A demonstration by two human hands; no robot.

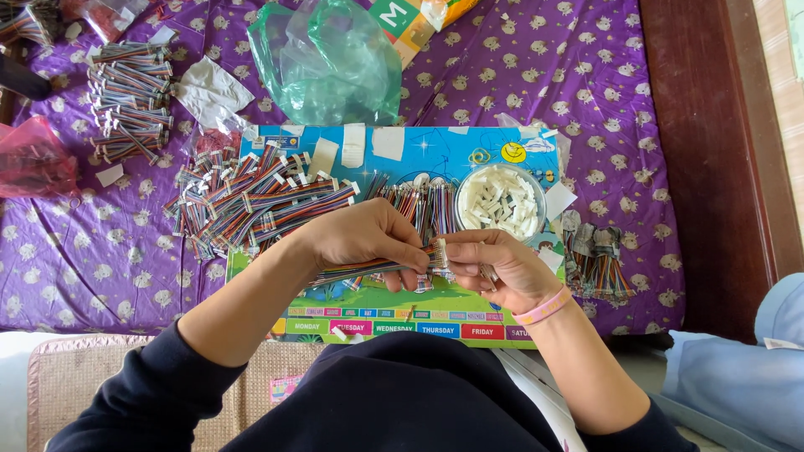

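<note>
Hands meet over a glossy, colourful board (502, 142) lying on a purple patterned cloth (586, 75). Left hand (364, 237) has its fingers pinched shut on a flat rainbow ribbon cable (368, 269), thin striped wires running left under the palm. Right hand (494, 264), pink band on the wrist, has its fingers closed on the cable's end, where a small white plastic connector (439, 254) sits; hands nearly touch at that point. Cable is held just above the board's lower half.

Behind the right hand: round clear bowl (536, 180) full of small white rectangular plastic pieces. Between bowl and left hand: short upright-looking bunch of multicolour wires (419, 201). Left of that: loose heap of ribbon cables (251, 201) with white ends, spilling off the board's edge. Far left on the cloth: second stack of cable bundles (130, 100), laid crosswise. Crumpled translucent green plastic bag (335, 63) above the board. Right of the board: short finished-looking bundles (599, 259), splayed wire ends. Dark wooden frame (712, 151) along the right side.
</note>
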